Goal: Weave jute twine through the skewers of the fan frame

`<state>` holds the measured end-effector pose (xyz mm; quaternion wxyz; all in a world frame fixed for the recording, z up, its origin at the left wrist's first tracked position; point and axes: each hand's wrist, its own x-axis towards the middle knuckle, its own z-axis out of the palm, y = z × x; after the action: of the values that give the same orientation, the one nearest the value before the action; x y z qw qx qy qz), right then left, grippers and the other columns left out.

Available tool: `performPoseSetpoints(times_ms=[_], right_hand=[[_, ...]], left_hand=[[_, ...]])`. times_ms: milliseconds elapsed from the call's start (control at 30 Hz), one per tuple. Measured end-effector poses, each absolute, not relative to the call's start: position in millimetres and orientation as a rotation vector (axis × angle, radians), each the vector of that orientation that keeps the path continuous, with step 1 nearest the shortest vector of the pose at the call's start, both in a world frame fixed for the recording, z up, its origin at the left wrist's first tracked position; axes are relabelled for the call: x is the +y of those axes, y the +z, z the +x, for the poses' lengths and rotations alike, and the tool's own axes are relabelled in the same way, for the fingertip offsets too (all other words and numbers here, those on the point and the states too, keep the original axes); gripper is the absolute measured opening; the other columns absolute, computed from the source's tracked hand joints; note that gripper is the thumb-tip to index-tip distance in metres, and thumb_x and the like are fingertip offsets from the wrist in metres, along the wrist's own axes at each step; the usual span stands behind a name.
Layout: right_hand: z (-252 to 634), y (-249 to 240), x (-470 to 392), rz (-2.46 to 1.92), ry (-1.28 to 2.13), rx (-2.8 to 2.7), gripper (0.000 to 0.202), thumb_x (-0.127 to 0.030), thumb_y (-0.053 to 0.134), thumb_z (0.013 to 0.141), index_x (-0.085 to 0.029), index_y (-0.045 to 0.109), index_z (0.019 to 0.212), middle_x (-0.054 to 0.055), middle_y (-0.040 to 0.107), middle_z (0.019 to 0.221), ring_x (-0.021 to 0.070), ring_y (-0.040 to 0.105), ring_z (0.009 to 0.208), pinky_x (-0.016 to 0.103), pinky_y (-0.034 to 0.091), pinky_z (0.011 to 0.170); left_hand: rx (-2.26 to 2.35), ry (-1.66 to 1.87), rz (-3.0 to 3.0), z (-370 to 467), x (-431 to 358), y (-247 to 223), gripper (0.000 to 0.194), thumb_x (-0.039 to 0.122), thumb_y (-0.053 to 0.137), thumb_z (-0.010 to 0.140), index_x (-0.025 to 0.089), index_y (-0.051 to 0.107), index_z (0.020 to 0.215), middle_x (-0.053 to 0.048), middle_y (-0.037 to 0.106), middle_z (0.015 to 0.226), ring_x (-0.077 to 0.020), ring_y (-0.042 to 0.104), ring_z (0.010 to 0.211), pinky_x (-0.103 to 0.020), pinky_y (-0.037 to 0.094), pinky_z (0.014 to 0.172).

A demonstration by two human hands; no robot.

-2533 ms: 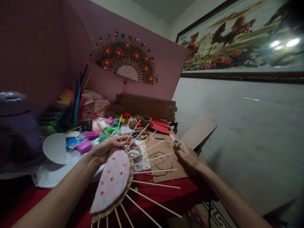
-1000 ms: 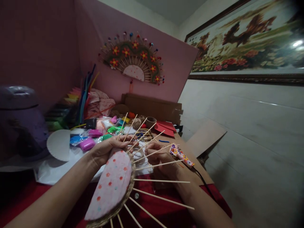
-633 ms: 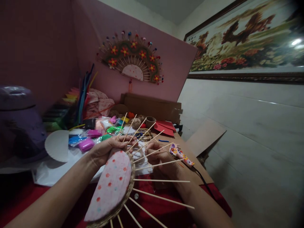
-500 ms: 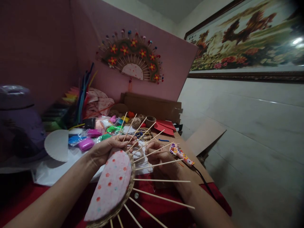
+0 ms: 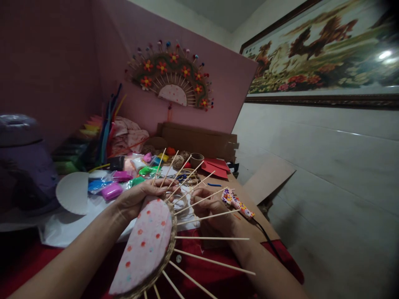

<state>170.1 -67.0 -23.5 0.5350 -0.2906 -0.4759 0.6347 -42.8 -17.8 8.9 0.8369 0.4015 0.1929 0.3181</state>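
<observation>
A half-round fan piece [image 5: 145,245], covered in pink cloth with red and blue dots, is tilted in front of me. Braided twine [image 5: 172,238] runs along its curved edge, and several thin wooden sticks [image 5: 213,238] fan outward from there. My left hand [image 5: 152,189] grips the top end of the piece, fingers closed around the upper sticks. Behind the sticks on the right is my right hand [image 5: 212,205], its thumb and fingertips pinched together close to the twine edge. Whatever lies in that pinch is too small to make out.
A flowered glue gun [image 5: 238,203] with a black cord lies on cardboard at right. Bagged coloured clay [image 5: 112,191], a white half-disc [image 5: 73,193], a twine ball [image 5: 178,161], a tape roll [image 5: 197,158] and red paper [image 5: 215,167] sit behind. A decorated fan [image 5: 173,79] hangs on the pink board.
The view has shifted very slightly. Both hands and the fan piece keep nearly the same position, with the right fingers still pinched.
</observation>
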Motion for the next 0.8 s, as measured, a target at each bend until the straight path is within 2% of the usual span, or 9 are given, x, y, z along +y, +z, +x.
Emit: performPoseSetpoints(times_ms=[167, 400, 800], right_hand=[[165.7, -20.7, -69.8, -0.696, 1.537, -1.067, 0.012, -0.011, 0.067, 0.057, -0.016, 0.062, 0.067, -0.005, 0.046, 0.055, 0.005, 0.027, 0.045, 0.02, 0.018, 0.044], [164.6, -19.0, -71.0, -0.753, 1.516, -1.076, 0.008, -0.013, 0.063, 0.059, -0.016, 0.058, 0.064, -0.007, 0.038, 0.049, 0.0042, 0.023, 0.042, 0.021, 0.012, 0.041], [161.5, -17.7, -71.3, -0.836, 1.503, -1.1, 0.007, -0.015, 0.062, 0.06, -0.016, 0.059, 0.067, -0.007, 0.036, 0.049, 0.0046, 0.02, 0.042, 0.021, 0.01, 0.041]], left_hand=[[0.392, 0.678, 0.856, -43.5, -17.9, 8.4, 0.031, 0.0, 0.059, 0.071, 0.005, 0.064, 0.101, -0.011, 0.068, 0.093, -0.0157, 0.064, 0.071, -0.025, 0.052, 0.069], [0.351, 0.674, 0.865, -43.5, -17.1, 8.4, 0.03, 0.001, 0.058, 0.071, 0.005, 0.063, 0.101, -0.011, 0.066, 0.093, -0.0155, 0.062, 0.071, -0.024, 0.051, 0.067], [0.356, 0.669, 0.84, -44.8, -18.2, 9.4, 0.031, 0.001, 0.059, 0.07, 0.006, 0.064, 0.101, -0.011, 0.067, 0.091, -0.016, 0.064, 0.072, -0.024, 0.052, 0.067]])
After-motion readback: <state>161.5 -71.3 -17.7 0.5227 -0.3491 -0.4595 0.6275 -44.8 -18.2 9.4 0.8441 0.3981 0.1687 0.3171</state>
